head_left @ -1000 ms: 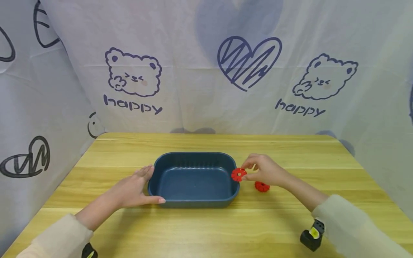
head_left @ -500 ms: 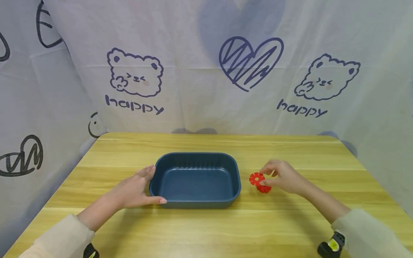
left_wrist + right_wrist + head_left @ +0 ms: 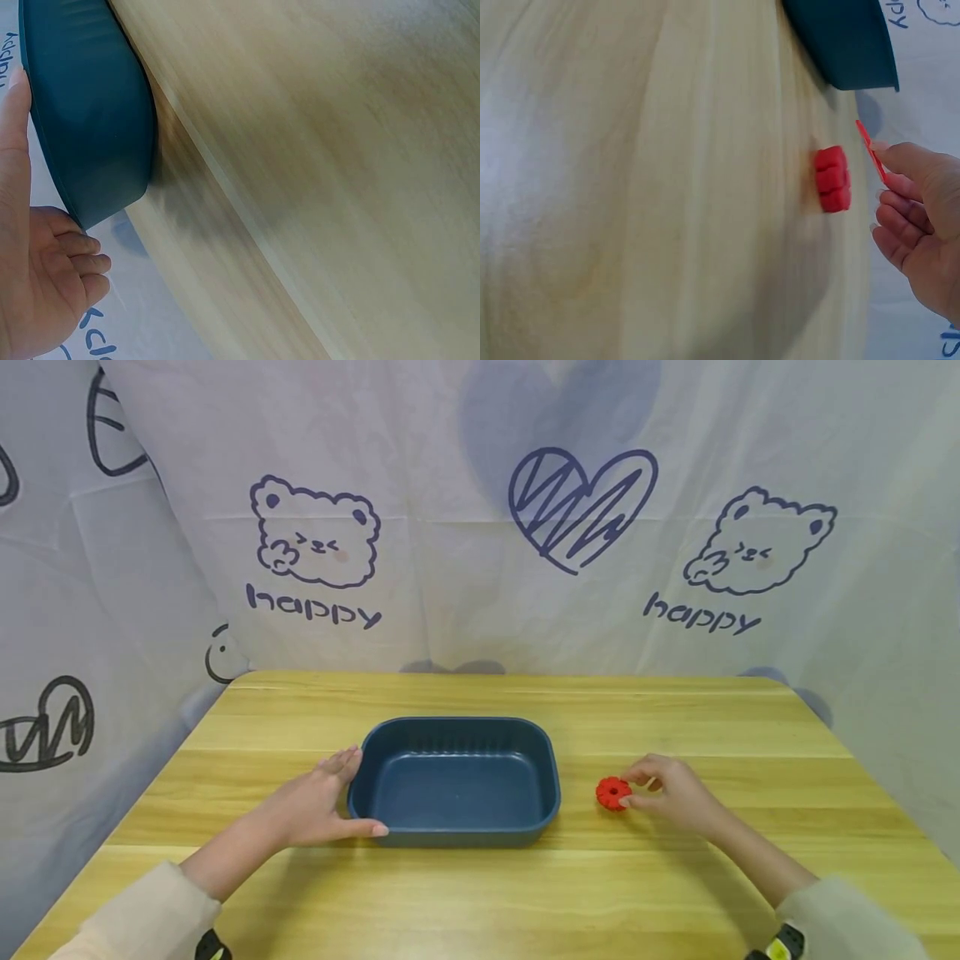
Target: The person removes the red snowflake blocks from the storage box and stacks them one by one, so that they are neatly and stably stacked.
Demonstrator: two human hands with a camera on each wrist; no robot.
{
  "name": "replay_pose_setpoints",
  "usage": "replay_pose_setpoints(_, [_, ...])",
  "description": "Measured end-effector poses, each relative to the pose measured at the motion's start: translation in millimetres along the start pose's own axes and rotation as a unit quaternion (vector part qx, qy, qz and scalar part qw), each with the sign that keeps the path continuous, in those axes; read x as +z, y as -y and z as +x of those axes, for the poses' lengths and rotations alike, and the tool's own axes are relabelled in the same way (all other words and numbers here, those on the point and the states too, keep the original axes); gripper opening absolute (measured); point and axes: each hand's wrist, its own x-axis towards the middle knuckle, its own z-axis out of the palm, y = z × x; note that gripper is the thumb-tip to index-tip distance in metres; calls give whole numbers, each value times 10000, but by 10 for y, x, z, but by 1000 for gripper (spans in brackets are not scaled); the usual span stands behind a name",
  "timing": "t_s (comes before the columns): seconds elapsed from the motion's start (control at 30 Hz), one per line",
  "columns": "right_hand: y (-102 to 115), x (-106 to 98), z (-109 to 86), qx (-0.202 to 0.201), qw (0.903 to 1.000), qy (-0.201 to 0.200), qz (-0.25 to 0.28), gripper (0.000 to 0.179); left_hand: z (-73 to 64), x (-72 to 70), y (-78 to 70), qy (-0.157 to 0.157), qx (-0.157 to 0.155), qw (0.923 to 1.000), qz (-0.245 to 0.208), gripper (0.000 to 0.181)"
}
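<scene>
At the left end of a dark blue, rounded rectangular basin [image 3: 453,835], my left hand [image 3: 311,803] rests with its thumb straight along the front rim and its fingers at the side wall. The left wrist view shows the basin's outer wall [image 3: 94,112] beside that hand. To the right of the basin, my right hand [image 3: 678,795] pinches a thin red notched disc [image 3: 864,135] between thumb and finger. Close by the disc stands a short stack of red notched discs [image 3: 832,180] on the table. From the head, the held disc overlaps the stack.
The light wooden table [image 3: 480,902] runs back to a white cloth [image 3: 450,593] printed with bears and hearts. Cream sleeves [image 3: 142,914] cover both forearms, and dark wrist devices [image 3: 780,943] show at the lower edge.
My right hand has moved right and down from the basin's right rim, bringing its red disc over to the stack. My left hand stays at the basin.
</scene>
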Motion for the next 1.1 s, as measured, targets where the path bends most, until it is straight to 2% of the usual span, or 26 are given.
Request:
replay_pose_setpoints(0.47, [-159, 119, -68, 305, 9982, -512, -6, 19, -5, -15, -4, 9, 3, 10000, -31, 111])
replay_pose_setpoints(0.93, [-191, 192, -62, 326, 9967, -735, 97, 18, -9, -36, -5, 47, -16, 9999, -91, 111])
replay_pose_setpoints(1.1, [-182, 204, -62, 505, 9954, -797, 172, 20, -8, -47, -8, 97, -57, 9999, -118, 111])
